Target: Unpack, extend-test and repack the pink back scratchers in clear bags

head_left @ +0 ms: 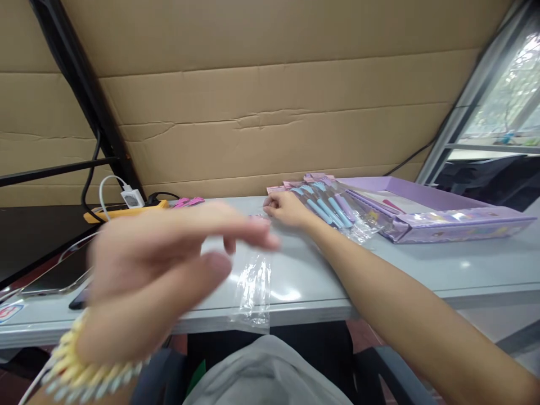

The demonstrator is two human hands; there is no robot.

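Observation:
My left hand is raised close to the camera, smeared by motion. Its index finger reaches right, the thumb is apart from it, and nothing shows between them. My right hand is at the back of the table with its fingers curled together; what they pinch, if anything, is hidden. Beside it lie clear packets with pink header cards, holding slim items with light blue handles and a purple handle. A clear plastic bag lies between my hands and hangs over the table's front edge.
On the right of the grey table stands a shallow purple box. Pink items lie at the back left, near a yellow power strip with a white charger. A phone and cables are at the left. Cardboard backs the table.

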